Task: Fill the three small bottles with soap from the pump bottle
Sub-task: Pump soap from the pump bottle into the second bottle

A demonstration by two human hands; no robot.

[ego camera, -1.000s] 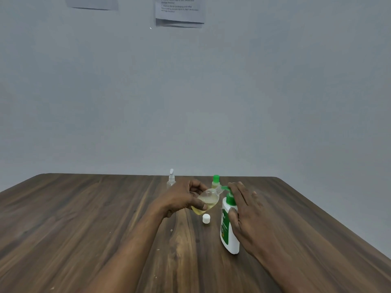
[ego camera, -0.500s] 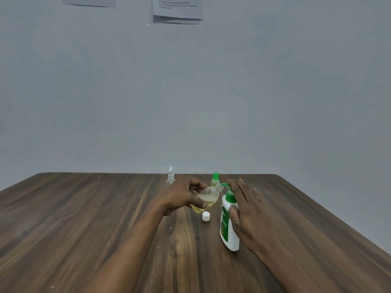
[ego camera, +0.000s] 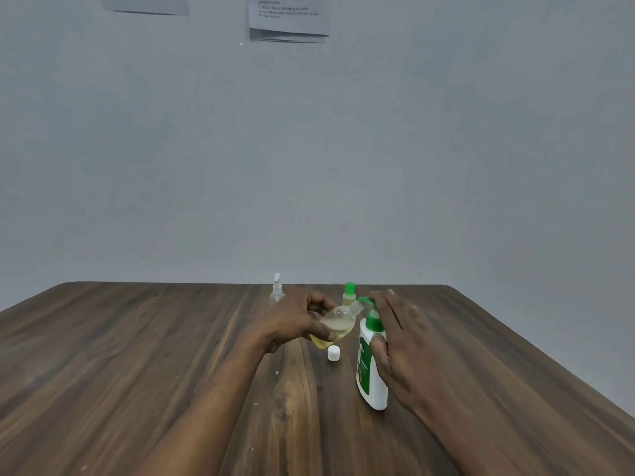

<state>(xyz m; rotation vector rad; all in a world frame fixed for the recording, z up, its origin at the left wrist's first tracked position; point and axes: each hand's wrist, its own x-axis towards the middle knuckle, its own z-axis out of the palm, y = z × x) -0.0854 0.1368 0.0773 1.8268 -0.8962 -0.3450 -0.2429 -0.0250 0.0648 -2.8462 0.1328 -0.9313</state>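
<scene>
A white pump bottle [ego camera: 369, 376] with a green pump head stands on the wooden table [ego camera: 137, 355]. My right hand [ego camera: 395, 341] lies over the pump head with its fingers straight and its thumb against the bottle's neck. My left hand [ego camera: 295, 321] grips a small clear bottle [ego camera: 338, 322] partly filled with yellowish soap, tilted so that its open mouth sits at the green spout. Its white cap [ego camera: 333, 353] lies on the table just below. A small bottle with a green cap [ego camera: 348, 294] and a clear spray bottle [ego camera: 276, 293] stand behind my hands.
The table's far edge runs just behind the bottles, with a plain grey wall beyond. Papers [ego camera: 288, 17] hang high on that wall. The table's right edge slants down to the lower right.
Both hands and the bottles keep almost the same pose. The view has shifted only slightly.
</scene>
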